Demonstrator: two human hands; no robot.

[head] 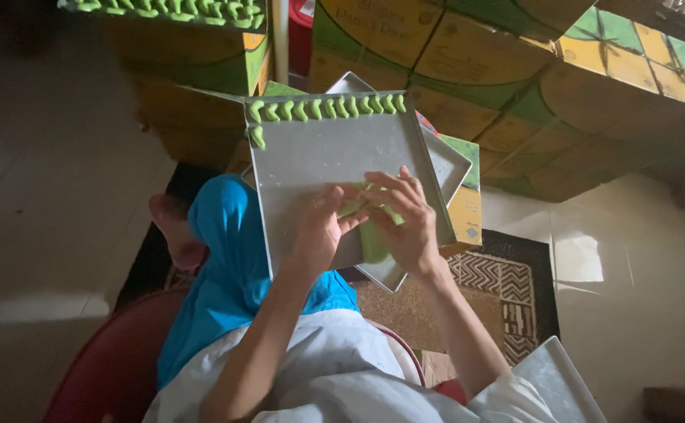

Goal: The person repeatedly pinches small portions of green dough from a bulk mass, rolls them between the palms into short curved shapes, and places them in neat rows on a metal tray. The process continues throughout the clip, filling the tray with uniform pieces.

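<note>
At your twelve to two o'clock, stacked cardboard cartons (468, 55) in brown, green and yellow; another carton (201, 47) at eleven.

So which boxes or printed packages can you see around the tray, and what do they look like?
Carton stack: behind the tray, brown card with green and yellow curved print.
Carton: top left, brown and green, a tray of green dough pieces on top.
Small carton: under the tray's right edge, yellow and green.
No screens.

Green dough (372, 239) mostly hidden under both hands; shape perhaps flat, unclear.
</note>
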